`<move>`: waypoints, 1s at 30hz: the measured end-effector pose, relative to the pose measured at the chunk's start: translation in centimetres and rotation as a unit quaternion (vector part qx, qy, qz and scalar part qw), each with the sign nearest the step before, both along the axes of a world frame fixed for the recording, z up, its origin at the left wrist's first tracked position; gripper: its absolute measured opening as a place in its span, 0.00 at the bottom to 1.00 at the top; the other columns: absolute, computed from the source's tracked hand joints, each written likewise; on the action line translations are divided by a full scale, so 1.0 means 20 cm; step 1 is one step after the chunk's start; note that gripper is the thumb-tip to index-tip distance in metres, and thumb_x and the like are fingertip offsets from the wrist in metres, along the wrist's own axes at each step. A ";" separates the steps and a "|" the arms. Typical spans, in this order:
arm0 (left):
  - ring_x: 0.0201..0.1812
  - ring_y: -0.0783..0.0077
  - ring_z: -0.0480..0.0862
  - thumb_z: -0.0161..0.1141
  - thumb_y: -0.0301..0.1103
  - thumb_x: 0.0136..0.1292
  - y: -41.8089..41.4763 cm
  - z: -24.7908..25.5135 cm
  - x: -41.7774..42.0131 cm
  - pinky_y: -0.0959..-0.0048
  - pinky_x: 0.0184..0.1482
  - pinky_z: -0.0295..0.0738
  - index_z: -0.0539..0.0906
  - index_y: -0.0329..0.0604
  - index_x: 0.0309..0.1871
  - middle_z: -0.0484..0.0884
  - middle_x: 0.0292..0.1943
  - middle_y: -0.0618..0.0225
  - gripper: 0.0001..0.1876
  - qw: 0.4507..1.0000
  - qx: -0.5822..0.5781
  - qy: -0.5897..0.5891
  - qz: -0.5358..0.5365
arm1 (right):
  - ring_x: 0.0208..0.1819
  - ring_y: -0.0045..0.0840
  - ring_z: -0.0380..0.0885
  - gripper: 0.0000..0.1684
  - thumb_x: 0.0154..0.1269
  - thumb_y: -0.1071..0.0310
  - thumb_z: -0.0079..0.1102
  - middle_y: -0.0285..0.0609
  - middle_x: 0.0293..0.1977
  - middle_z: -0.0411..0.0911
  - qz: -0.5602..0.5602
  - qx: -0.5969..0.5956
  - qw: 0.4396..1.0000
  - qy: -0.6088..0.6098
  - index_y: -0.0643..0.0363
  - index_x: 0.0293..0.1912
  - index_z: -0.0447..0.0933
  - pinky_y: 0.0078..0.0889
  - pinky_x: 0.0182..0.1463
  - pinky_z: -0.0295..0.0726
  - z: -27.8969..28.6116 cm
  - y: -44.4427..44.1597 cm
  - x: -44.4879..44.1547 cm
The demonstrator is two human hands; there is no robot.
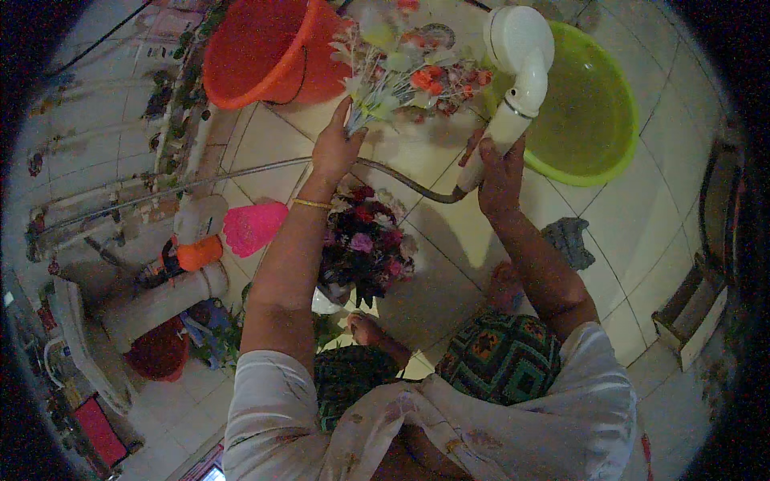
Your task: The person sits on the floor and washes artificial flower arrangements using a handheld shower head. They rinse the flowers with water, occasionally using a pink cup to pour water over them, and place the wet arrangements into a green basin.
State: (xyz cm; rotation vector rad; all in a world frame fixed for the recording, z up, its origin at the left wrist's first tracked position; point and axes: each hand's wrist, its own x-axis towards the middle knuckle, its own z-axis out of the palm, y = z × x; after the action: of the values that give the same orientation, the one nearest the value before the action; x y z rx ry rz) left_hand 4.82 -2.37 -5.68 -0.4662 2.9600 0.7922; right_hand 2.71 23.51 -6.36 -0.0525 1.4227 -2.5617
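Note:
My left hand point(335, 146) grips the stems of a bunch of artificial flowers point(415, 75) with red blooms and pale leaves. In my right hand point(502, 174) is the handle of a white hair dryer point(518, 54), its wide round head at the top and a grey hose or cord point(415, 187) running from the handle's lower end off to the left. Below my left hand stands a second bunch of flowers point(367, 240), dark red, pink and purple, in a white pot point(328, 300).
An orange-red bucket point(258, 54) is at the upper left. Behind the dryer sits a yellow-green basin point(580, 114). A pink scalloped object point(255, 228) and an orange object point(200, 252) lie at left. A grey cloth point(568, 240) is on the tiled floor at right, near a wooden piece of furniture point(692, 324).

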 end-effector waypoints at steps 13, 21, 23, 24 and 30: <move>0.25 0.62 0.78 0.59 0.36 0.52 -0.01 0.04 0.09 0.65 0.26 0.71 0.59 0.63 0.63 0.78 0.25 0.64 0.34 0.990 -0.142 0.002 0.018 | 0.25 0.21 0.69 0.23 0.57 0.68 0.48 0.40 0.30 0.69 -0.017 0.029 0.999 -0.010 0.55 0.51 0.56 0.26 0.24 0.73 0.12 0.01 -0.06; 0.26 0.62 0.78 0.59 0.34 0.51 -0.13 0.04 0.16 0.64 0.26 0.73 0.59 0.67 0.62 0.77 0.29 0.66 0.35 0.957 -0.276 0.068 -0.066 | 0.21 0.21 0.68 0.21 0.57 0.66 0.48 0.39 0.28 0.69 -0.067 0.109 0.991 -0.033 0.57 0.50 0.58 0.25 0.22 0.72 0.17 0.00 -0.07; 0.26 0.62 0.78 0.59 0.35 0.50 -0.13 0.07 0.16 0.64 0.26 0.73 0.59 0.68 0.62 0.77 0.28 0.66 0.35 0.948 -0.311 0.044 -0.059 | 0.21 0.21 0.68 0.21 0.57 0.66 0.49 0.39 0.28 0.69 -0.049 0.119 0.992 -0.012 0.57 0.50 0.58 0.25 0.22 0.72 0.13 0.00 -0.07; 0.27 0.62 0.78 0.59 0.35 0.51 -0.13 0.07 0.16 0.65 0.25 0.73 0.58 0.68 0.63 0.77 0.28 0.66 0.35 0.948 -0.308 0.045 -0.062 | 0.21 0.21 0.68 0.21 0.57 0.66 0.49 0.39 0.28 0.69 -0.038 0.124 0.991 -0.003 0.57 0.50 0.58 0.25 0.22 0.72 0.11 0.01 -0.07; 0.27 0.63 0.78 0.58 0.36 0.52 -0.15 0.07 0.16 0.66 0.25 0.73 0.58 0.68 0.63 0.77 0.29 0.66 0.34 0.951 -0.296 0.051 -0.069 | 0.22 0.20 0.68 0.23 0.56 0.70 0.50 0.40 0.28 0.69 0.014 0.125 0.989 -0.081 0.57 0.51 0.54 0.24 0.21 0.72 0.12 -0.01 -0.02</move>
State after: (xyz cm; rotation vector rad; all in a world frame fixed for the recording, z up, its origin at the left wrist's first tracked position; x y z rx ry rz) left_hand 8.08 -5.33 -4.31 -0.2288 3.2420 -0.1103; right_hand 2.25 23.40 -4.04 0.1702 1.6521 -2.2851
